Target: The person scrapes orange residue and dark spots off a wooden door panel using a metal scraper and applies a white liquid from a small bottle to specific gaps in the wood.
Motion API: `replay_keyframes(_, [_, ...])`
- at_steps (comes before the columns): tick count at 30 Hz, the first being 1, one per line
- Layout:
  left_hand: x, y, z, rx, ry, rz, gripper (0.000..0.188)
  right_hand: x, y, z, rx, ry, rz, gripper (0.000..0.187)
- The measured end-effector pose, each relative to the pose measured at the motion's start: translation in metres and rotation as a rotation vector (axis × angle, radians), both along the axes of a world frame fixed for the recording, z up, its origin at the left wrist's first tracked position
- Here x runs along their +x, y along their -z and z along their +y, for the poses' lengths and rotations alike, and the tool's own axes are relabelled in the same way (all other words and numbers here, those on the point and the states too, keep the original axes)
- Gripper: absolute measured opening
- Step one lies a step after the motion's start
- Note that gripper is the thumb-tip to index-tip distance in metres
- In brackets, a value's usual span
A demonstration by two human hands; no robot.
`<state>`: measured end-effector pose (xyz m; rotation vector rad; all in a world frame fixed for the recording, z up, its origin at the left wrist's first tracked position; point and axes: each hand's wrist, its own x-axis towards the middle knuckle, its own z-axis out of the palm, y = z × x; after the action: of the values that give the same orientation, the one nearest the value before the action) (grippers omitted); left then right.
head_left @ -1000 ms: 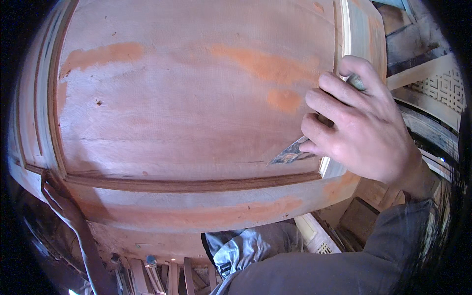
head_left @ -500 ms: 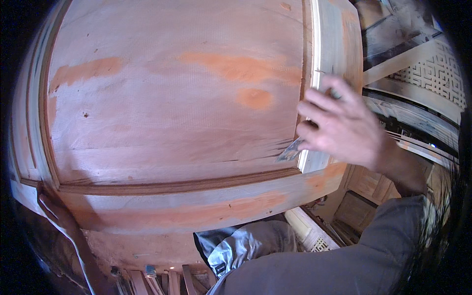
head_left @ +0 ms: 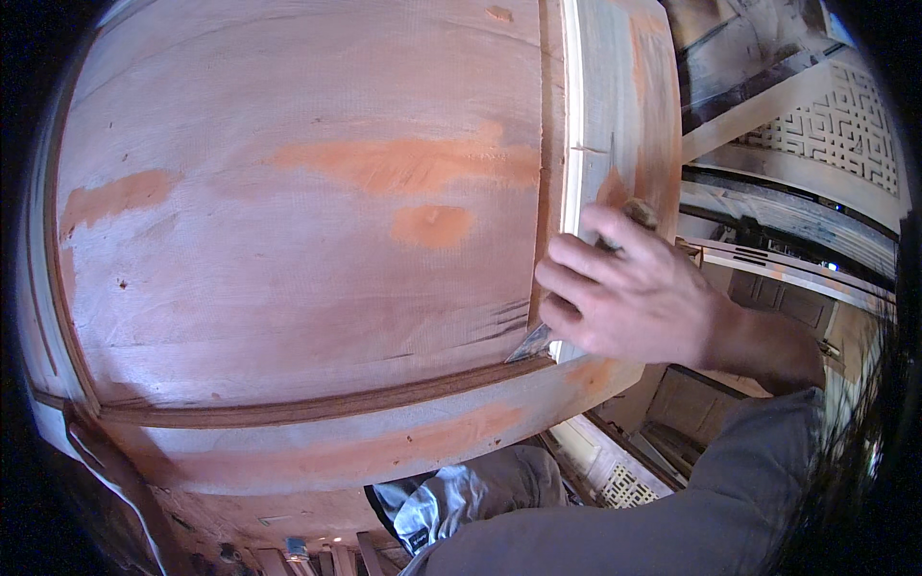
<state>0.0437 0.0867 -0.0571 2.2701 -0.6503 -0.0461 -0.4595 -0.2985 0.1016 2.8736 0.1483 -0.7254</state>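
A large wooden door panel (head_left: 317, 288) with orange filler patches lies before me inside a raised moulding frame (head_left: 288, 408). My right hand (head_left: 629, 293) is closed round a putty knife, whose rounded handle end (head_left: 640, 213) shows above the thumb. Its thin blade (head_left: 528, 344) reaches past my fingers to the panel's lower right inner corner, beside dark streaks in the wood. At the lower left, my left hand (head_left: 101, 456) is against the outer edge of the frame; shadow and the angle hide most of its fingers.
Cream lattice panels (head_left: 845, 134) and stacked boards (head_left: 797, 216) stand to the right. Below are another lattice piece (head_left: 626, 488), wood offcuts (head_left: 341, 560) and a blue-topped container (head_left: 296, 549) on the floor. A small lump (head_left: 498, 13) sits on the panel's far part.
My view has shifted, so the panel appears further left and lower. My right hand, blurred before, now shows sharper, with the blade closer to the inner corner. My left hand stays at the edge.
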Motion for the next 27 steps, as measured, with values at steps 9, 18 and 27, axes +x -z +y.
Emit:
replay_keyframes(9, [-0.002,-0.001,0.002,0.039,-0.006,-0.014,0.042,0.007,0.004,-0.007,-0.040,0.131,-0.158,0.015])
replay_keyframes(18, [0.008,0.003,0.012,0.023,-0.012,-0.014,0.038,0.001,-0.005,-0.003,0.018,0.117,-0.093,0.015])
replay_keyframes(27, [0.011,0.016,0.018,-0.030,-0.023,-0.003,0.035,-0.007,-0.012,0.005,0.002,0.093,-0.077,0.010])
